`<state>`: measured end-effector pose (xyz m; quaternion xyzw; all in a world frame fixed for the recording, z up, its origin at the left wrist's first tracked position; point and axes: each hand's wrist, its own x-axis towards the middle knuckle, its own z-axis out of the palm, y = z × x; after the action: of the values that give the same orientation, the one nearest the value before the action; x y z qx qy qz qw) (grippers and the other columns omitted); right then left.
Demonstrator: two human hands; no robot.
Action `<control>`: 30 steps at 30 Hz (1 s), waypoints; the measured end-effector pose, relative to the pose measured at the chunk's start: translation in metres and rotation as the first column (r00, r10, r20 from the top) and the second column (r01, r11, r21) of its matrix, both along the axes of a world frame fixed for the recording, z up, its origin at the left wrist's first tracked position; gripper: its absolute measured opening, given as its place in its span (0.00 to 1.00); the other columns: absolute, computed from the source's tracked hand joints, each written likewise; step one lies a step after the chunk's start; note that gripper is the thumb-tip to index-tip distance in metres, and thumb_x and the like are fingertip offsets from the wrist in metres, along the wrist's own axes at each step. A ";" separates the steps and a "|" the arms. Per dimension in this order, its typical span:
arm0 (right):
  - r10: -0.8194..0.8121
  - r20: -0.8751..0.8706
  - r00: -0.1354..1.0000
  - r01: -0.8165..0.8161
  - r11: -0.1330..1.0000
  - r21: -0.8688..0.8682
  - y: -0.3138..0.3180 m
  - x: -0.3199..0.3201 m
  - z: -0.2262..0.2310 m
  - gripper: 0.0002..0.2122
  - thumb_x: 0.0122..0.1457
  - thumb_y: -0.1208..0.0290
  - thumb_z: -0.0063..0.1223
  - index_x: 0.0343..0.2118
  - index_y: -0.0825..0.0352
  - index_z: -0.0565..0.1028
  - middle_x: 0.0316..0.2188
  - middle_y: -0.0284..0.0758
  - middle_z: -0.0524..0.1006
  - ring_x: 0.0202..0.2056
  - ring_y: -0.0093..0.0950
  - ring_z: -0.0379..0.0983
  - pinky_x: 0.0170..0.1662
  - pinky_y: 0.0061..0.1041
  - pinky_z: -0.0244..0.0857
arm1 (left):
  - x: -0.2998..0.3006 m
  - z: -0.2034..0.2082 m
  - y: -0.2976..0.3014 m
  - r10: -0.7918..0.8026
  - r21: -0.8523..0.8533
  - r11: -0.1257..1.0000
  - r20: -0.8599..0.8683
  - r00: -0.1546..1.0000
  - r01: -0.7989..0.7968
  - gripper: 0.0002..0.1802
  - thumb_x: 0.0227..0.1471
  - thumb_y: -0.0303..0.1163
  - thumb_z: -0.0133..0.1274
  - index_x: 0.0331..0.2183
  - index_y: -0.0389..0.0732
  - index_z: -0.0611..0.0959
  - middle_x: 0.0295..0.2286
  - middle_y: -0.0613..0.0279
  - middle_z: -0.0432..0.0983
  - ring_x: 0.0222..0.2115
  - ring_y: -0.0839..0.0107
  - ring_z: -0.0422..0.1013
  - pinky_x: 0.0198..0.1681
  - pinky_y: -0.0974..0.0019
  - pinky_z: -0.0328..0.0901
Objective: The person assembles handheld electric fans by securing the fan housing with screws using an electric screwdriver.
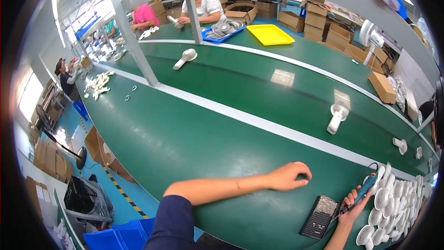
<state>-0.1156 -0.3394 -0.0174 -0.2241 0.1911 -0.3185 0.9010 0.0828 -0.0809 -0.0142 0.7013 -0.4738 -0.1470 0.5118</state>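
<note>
My left hand [290, 176] rests on the green work table [222, 157], its fingers loosely curled with a gap to the thumb and nothing between them. At the lower right, my right hand [354, 207] is wrapped around a teal electric screwdriver [366, 188]. The tool slants, its dark bit end pointing down and left toward a black screw tray [316, 228]. Small metal screws [326, 206] fill the far part of that tray. Just right of my right hand, several white handheld fans [382, 198] lie in a packed group.
A conveyor belt [240, 88] behind a metal rail carries white fans [336, 116] spaced apart. Beyond stand a yellow tray [270, 34], a blue tray [223, 32] of grey parts and cardboard boxes [316, 18]. White parts [98, 84] lie far left. Co-workers [203, 7] sit across.
</note>
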 end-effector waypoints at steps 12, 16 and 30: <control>0.039 0.043 0.998 -0.037 0.998 -0.051 -0.026 -0.039 -0.001 0.23 0.69 0.51 0.40 0.50 0.70 0.64 0.23 0.30 0.60 0.17 0.17 0.55 0.17 0.18 0.56 | 0.353 0.009 0.295 0.661 -0.074 0.077 0.750 -0.005 -0.994 0.23 0.47 0.29 0.56 0.48 0.46 0.75 0.45 0.53 0.69 0.45 0.52 0.68 0.45 0.49 0.68; 0.039 0.071 0.997 -0.039 0.999 -0.008 -0.024 -0.046 0.006 0.22 0.69 0.52 0.39 0.50 0.71 0.63 0.23 0.29 0.59 0.17 0.17 0.54 0.18 0.17 0.54 | 0.381 0.013 0.346 0.671 0.119 -0.074 0.741 0.039 -0.990 0.24 0.50 0.35 0.56 0.50 0.49 0.74 0.54 0.54 0.64 0.53 0.51 0.65 0.50 0.45 0.65; -0.031 0.087 0.996 0.027 0.999 0.042 -0.010 -0.034 0.004 0.25 0.68 0.47 0.37 0.50 0.70 0.63 0.21 0.30 0.60 0.15 0.19 0.56 0.17 0.20 0.56 | 0.415 -0.013 0.371 0.787 0.153 0.032 0.605 0.119 -0.988 0.18 0.53 0.33 0.50 0.48 0.51 0.73 0.51 0.59 0.69 0.50 0.53 0.69 0.50 0.45 0.63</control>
<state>-0.1491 -0.3498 -0.0135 -0.1888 0.1612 -0.3371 0.9082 0.4975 0.2905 -0.0270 0.9582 0.0666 0.2205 0.1699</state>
